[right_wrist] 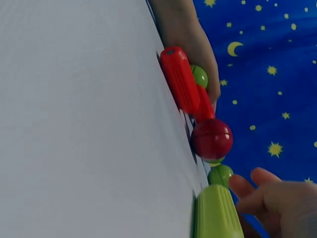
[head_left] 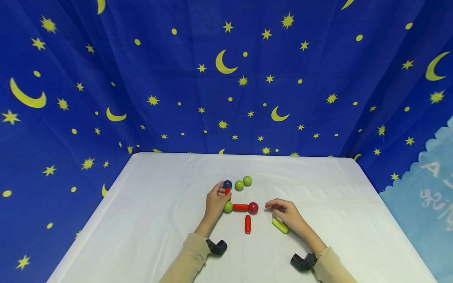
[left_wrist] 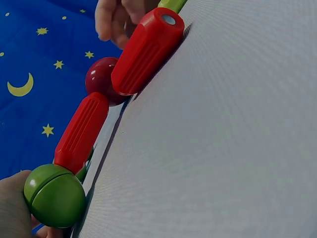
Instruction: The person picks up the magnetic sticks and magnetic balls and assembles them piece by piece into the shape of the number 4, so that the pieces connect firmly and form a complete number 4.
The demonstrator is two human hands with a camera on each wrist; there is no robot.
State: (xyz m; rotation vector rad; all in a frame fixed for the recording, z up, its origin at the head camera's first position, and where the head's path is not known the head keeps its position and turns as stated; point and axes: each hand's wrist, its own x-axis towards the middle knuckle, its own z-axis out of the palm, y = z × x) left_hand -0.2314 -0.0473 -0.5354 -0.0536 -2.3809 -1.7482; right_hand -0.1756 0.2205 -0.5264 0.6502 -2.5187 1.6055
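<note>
In the head view my left hand [head_left: 214, 203] grips a red toy rod [head_left: 227, 192] between thumb and fingers. A dark blue ball [head_left: 227, 183] sits at the rod's far end, a green ball [head_left: 228, 207] at its near end. From that green ball a second red rod [head_left: 240, 207] runs right to a dark red ball [head_left: 253, 208]. My right hand [head_left: 289, 215] is held right of the red ball, fingers loosely bent, with nothing in them. A lime rod [head_left: 280, 226] lies just below that hand. In the left wrist view, a loose red rod [left_wrist: 147, 52] shows a silvery end disc.
Two more green balls, one nearer [head_left: 239, 185] and one farther [head_left: 247, 181], lie beyond the joined pieces. All stand on a white-covered table [head_left: 141, 220]. Blue cloth [head_left: 191, 86] with yellow moons and stars hangs behind and at the sides.
</note>
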